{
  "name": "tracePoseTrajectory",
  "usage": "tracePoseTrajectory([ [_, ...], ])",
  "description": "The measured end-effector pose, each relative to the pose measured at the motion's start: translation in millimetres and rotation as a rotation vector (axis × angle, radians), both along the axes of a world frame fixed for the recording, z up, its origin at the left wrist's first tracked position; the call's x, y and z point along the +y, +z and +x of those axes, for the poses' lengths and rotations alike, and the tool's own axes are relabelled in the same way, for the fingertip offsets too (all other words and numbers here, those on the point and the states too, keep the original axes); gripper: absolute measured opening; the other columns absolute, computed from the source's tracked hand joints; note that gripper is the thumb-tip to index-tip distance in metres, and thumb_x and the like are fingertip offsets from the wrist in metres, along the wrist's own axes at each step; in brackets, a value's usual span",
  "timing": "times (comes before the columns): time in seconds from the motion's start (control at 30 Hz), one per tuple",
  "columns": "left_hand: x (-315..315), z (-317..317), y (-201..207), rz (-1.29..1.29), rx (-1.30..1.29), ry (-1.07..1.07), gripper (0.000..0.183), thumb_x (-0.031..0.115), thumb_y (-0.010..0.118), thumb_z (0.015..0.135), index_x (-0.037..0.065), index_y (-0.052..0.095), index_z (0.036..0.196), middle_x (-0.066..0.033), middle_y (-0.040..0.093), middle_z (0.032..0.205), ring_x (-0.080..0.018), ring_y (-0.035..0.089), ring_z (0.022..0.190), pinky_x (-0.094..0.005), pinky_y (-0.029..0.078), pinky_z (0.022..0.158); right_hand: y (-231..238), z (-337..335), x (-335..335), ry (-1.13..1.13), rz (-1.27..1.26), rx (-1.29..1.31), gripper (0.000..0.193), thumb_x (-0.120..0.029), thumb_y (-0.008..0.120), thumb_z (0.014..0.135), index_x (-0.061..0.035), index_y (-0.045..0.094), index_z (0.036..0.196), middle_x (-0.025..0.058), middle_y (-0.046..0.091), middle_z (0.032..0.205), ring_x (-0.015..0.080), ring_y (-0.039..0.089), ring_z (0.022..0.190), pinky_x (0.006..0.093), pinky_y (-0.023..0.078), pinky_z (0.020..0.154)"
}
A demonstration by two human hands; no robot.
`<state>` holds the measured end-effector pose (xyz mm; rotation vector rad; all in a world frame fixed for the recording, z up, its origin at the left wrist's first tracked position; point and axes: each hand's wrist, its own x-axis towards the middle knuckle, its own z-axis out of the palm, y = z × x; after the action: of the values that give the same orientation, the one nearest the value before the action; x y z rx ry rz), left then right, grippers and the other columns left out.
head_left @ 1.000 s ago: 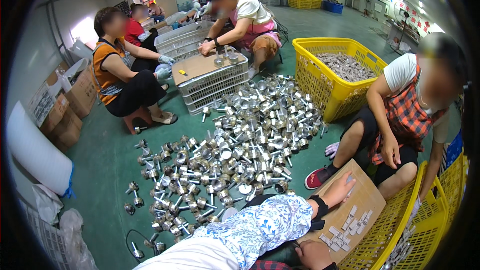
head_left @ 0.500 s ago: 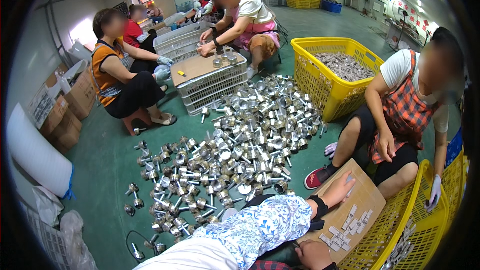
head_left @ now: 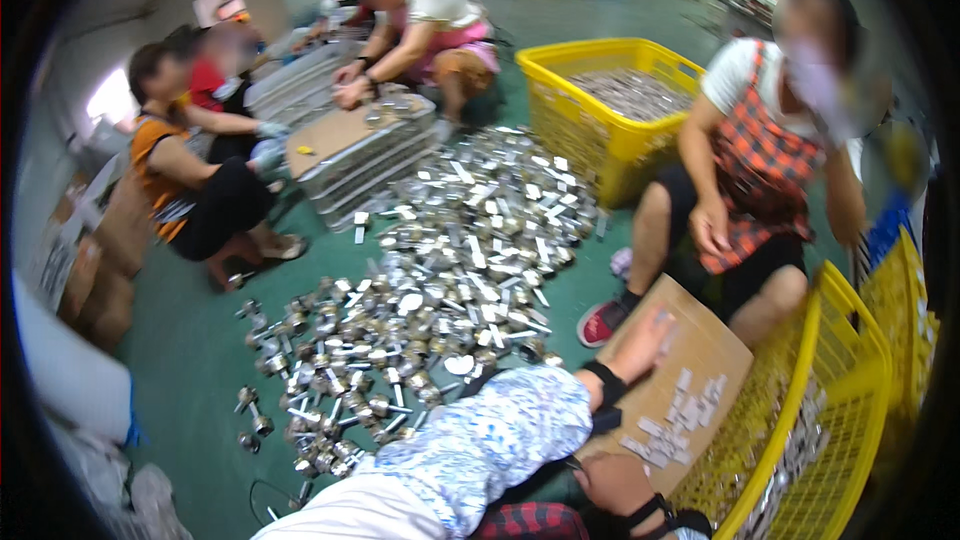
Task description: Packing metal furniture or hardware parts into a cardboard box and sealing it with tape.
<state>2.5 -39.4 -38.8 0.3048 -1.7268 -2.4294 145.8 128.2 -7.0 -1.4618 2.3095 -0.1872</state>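
My left hand (head_left: 643, 346), below a blue-and-white patterned sleeve and black wristband, rests over the upper left part of a brown cardboard sheet (head_left: 702, 328). Its fingers look closed around a small greyish bit, too blurred to name. Beside the sheet's lower left edge is my right hand (head_left: 614, 485), fingers curled; what they hold, if anything, is hidden. Several flat, light metal pieces (head_left: 680, 420) lie on the cardboard between my hands and the yellow basket. A big heap of round metal parts with stems (head_left: 470, 240) covers the floor beyond my left arm.
A yellow basket (head_left: 800, 380) of metal pieces stands close on the right; another yellow basket (head_left: 560, 110) is farther back. A co-worker in a checked apron (head_left: 755, 200) sits across the cardboard. Others sit around stacked crates (head_left: 370, 175) at the far left.
The whole view has shifted, so things sit farther left and higher, and it is blurred. The co-worker's gloved hand has risen from the basket to head height. My hands stay around the cardboard.
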Motion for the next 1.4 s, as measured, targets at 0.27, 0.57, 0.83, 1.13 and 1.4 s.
tracePoseTrajectory([
  [0.27, -10.6, -5.5, 11.3, 0.067, -0.051, 0.007, 0.057, 0.027, 0.050, 0.107, 0.002, 0.035, 0.156, -0.0051, 0.056, 0.070, -0.0125, 0.051, 0.049, -0.0275, 0.041, 0.042, -3.1, -4.8, 10.5, -0.036, -0.086, 0.014, 0.029, -0.033, 0.064, 0.092, -0.0075, 0.075, 0.084, 0.0141, 0.073, 0.081, 0.0333, 0.073, 0.077, 0.0465, 0.058, 0.069],
  [0.57, 3.1, -5.0, 14.2, 0.044, -0.032, -0.034, 0.060, 0.029, 0.051, 0.107, 0.000, 0.033, 0.156, -0.0037, 0.055, 0.067, -0.0112, 0.049, 0.047, -0.0270, 0.039, 0.043, 10.5, 0.9, 9.9, -0.012, -0.005, 0.005, 0.028, -0.033, 0.065, 0.092, -0.0068, 0.075, 0.089, 0.0143, 0.073, 0.087, 0.0335, 0.072, 0.080, 0.0461, 0.056, 0.072],
  [0.83, -2.8, -5.8, 9.5, 0.032, -0.032, -0.056, 0.061, 0.030, 0.044, 0.110, -0.001, 0.025, 0.160, -0.0042, 0.053, 0.066, -0.0118, 0.047, 0.046, -0.0268, 0.040, 0.043, 18.5, -0.2, 0.9, 0.009, -0.023, 0.027, 0.028, -0.034, 0.065, 0.091, -0.0071, 0.073, 0.086, 0.0137, 0.071, 0.084, 0.0345, 0.070, 0.079, 0.0467, 0.056, 0.070],
  [1.13, -0.6, -4.0, 7.5, 0.026, -0.025, -0.039, 0.057, 0.031, 0.049, 0.107, -0.001, 0.037, 0.153, -0.0042, 0.056, 0.069, -0.0118, 0.049, 0.048, -0.0272, 0.040, 0.044, 20.3, 0.7, 0.7, 0.006, -0.014, 0.012, 0.029, -0.034, 0.064, 0.091, -0.0071, 0.072, 0.085, 0.0140, 0.071, 0.083, 0.0353, 0.070, 0.078, 0.0479, 0.055, 0.068],
  [1.4, -10.3, -12.9, -10.5, 0.097, -0.008, 0.023, 0.052, 0.029, 0.053, 0.106, 0.000, 0.045, 0.148, -0.0066, 0.061, 0.076, -0.0140, 0.056, 0.053, -0.0283, 0.044, 0.043, -1.8, -0.9, 4.6, -0.022, -0.087, 0.067, 0.020, -0.023, 0.063, 0.086, -0.0080, 0.074, 0.078, 0.0140, 0.071, 0.078, 0.0319, 0.072, 0.076, 0.0444, 0.056, 0.065],
])
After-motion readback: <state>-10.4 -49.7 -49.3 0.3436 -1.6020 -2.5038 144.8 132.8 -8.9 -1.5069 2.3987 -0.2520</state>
